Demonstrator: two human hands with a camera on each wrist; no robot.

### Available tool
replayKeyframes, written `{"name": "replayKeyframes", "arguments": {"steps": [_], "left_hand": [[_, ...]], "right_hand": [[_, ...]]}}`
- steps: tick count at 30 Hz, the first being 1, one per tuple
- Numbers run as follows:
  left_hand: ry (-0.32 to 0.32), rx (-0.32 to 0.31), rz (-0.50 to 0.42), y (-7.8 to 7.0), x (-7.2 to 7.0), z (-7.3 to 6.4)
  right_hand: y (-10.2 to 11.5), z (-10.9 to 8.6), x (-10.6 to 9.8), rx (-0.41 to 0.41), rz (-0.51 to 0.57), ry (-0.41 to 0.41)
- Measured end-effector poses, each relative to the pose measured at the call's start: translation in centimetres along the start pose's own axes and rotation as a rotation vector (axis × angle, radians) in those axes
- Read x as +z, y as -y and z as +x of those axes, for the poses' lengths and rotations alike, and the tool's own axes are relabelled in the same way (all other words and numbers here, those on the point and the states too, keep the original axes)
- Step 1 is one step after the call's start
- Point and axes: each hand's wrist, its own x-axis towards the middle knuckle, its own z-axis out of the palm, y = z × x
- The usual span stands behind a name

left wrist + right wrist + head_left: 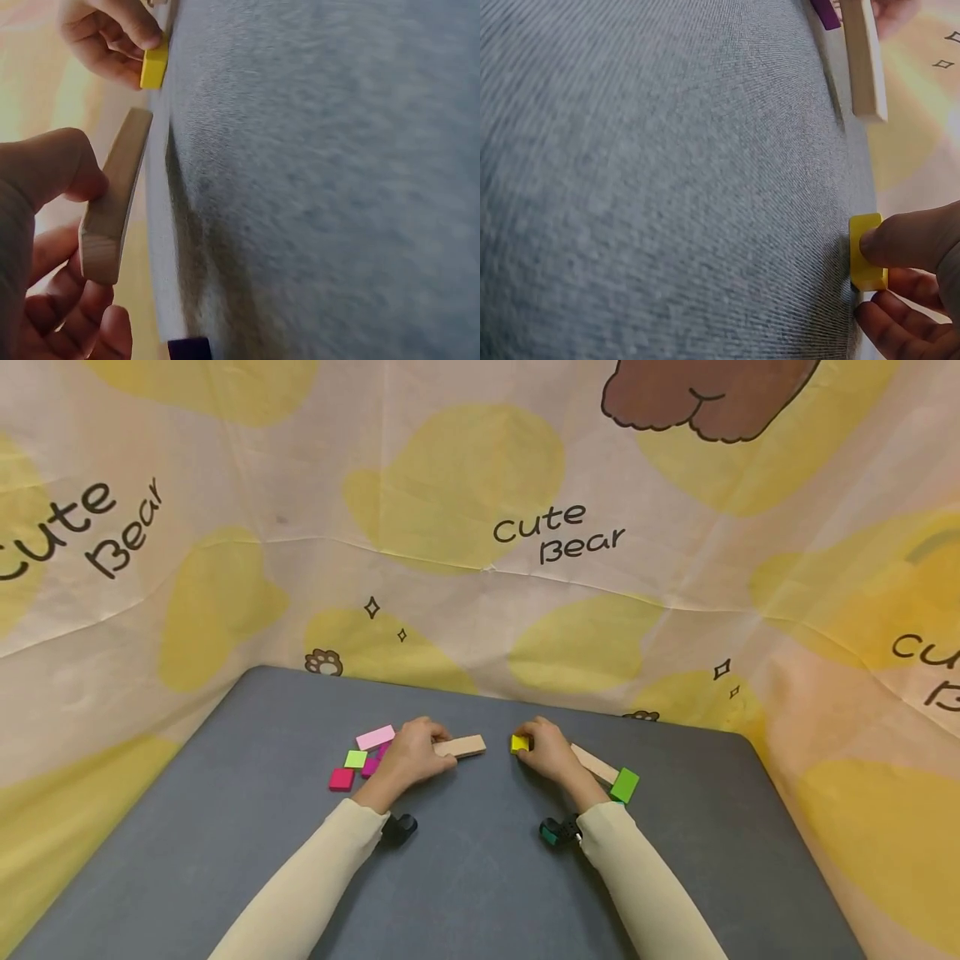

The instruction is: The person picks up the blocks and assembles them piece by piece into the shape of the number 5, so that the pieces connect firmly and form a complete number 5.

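On the grey tabletop (465, 893), far left: a red block (341, 779), with a lime-green block (356, 760) just beside it, farther back.
Next rightward: a pink block (375, 737) and magenta pieces (370, 767), the latter partly covered from view.
Left hand (411, 756): fingers bent and parted from the thumb only by the thickness of what they grip, a bare-wood block.
Bare-wood block (461, 746): lifted off the tabletop, free end toward the right.
Yellow block (519, 744): apart from the bare-wood block; whether it touches the tabletop, I cannot tell.
Right hand (551, 752): nearly closed, pinching the yellow block between thumb and fingers.
Far right: a second wooden block (595, 763), partly hidden behind the right hand, its near end at a green block (624, 785).
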Motion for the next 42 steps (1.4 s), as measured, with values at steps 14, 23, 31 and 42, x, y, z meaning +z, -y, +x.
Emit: {"name": "replayKeyframes", "arguments": {"steps": [14, 23, 31, 42], "left_hand": [[0.120, 0.091, -0.017, -0.7, 1.3, 3.3], [0.166, 0.070, -0.029, -0.3, 2.5, 4.6], [0.173, 0.043, -0.057, -0.5, 3.0, 5.0], [0.177, 0.040, -0.013, -0.7, 3.2, 5.3]], "right_hand": [[-0.1, -0.1, 0.5, 0.026, 0.022, -0.030], [-0.3, 0.0, 0.6, 0.044, 0.022, -0.040], [-0.3, 0.0, 0.6, 0.033, 0.019, -0.043], [-0.2, 0.1, 0.7, 0.033, 0.024, -0.036]]}}
